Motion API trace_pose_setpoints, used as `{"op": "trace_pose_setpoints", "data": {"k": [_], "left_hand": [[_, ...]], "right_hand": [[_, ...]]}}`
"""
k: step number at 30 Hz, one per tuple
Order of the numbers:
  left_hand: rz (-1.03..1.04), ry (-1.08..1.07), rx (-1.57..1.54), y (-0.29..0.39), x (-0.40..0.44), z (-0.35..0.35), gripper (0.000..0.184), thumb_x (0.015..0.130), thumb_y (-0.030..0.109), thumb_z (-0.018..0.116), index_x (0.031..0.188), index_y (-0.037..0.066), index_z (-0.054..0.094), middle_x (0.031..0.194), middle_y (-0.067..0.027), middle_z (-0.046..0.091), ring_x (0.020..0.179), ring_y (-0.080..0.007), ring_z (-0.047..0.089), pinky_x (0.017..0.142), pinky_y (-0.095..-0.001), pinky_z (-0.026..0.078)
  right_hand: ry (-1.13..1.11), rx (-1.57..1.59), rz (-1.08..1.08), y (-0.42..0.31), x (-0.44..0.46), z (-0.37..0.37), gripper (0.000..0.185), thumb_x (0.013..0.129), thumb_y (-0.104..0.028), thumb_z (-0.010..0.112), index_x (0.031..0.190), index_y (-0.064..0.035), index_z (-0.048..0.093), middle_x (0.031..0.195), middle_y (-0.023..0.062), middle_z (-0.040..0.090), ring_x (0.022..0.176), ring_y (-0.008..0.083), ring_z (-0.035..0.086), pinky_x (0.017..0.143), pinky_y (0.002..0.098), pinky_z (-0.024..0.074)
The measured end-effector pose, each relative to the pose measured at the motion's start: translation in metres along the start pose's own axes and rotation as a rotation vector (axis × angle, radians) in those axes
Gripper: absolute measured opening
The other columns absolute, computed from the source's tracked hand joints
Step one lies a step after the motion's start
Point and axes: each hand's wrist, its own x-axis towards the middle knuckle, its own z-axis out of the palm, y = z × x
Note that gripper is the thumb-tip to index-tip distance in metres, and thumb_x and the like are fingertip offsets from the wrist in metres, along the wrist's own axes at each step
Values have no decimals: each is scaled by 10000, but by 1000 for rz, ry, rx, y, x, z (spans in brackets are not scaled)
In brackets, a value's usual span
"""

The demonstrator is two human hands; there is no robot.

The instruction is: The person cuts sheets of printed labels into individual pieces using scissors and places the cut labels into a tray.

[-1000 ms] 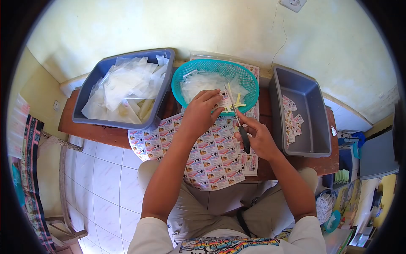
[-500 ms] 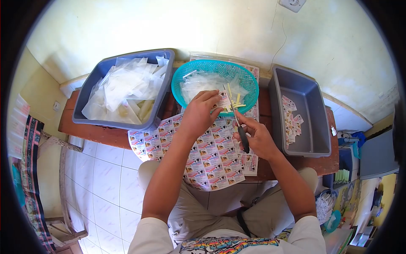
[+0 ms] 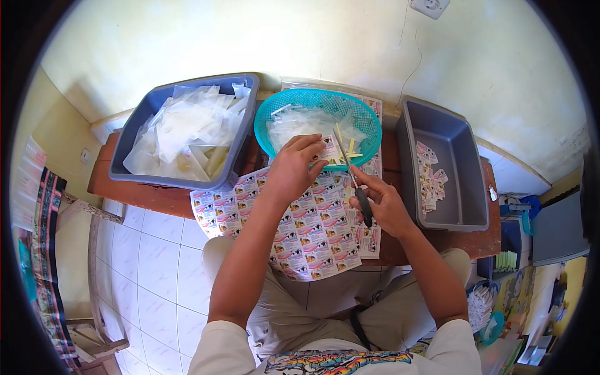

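black-handled scissors (image 3: 362, 207) run from near right to far left, gripped by the right hand (image 3: 387, 205), passing just right of the small printed label (image 3: 330, 149) that the left hand (image 3: 292, 165) pinches over the green basket's (image 3: 260, 128) near side.

Likely home room: cracked painted wall (image 3: 250, 44), power socket (image 3: 429, 5), tiled floor (image 3: 156, 250), patterned cloth (image 3: 47, 250).

Tubs (image 3: 462, 169), printed sheets (image 3: 306, 240) on bench (image 3: 150, 197)

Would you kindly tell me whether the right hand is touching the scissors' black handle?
Touching; the head view shows the right hand holding the scissors' black handle directly.
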Motion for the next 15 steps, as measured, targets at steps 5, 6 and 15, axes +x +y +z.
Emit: {"op": "trace_pose_setpoints", "data": {"k": [5, 6, 15], "left_hand": [[1, -5, 1, 5, -5, -5, 370, 866, 121, 868, 1210, 19, 780, 1367, -153, 729, 1232, -351, 694, 1028, -432, 591], [4, -5, 5, 7, -7, -6, 369, 866, 123, 869, 1208, 19, 780, 1364, -155, 730, 1227, -351, 695, 1025, -431, 591], [-36, -36, 5, 15, -32, -22, 359, 876, 158, 859, 1191, 9, 771, 1358, -156, 728, 1248, -353, 681, 1057, -444, 566]], "right_hand": [[-5, -57, -31, -4, -5, 1, 787, 942, -149, 868, 1641, -144, 508, 1250, 77, 612, 958, 109, 655, 719, 260, 582], [-4, -54, -35, -3, -7, 1, 787, 942, -149, 868, 1641, -144, 508, 1250, 77, 612, 958, 109, 655, 719, 260, 582], [-50, -322, -169, 7, -23, 5, 800, 910, -111, 889, 1624, -105, 528, 1179, 44, 622, 933, 113, 622, 845, 273, 545]]}}
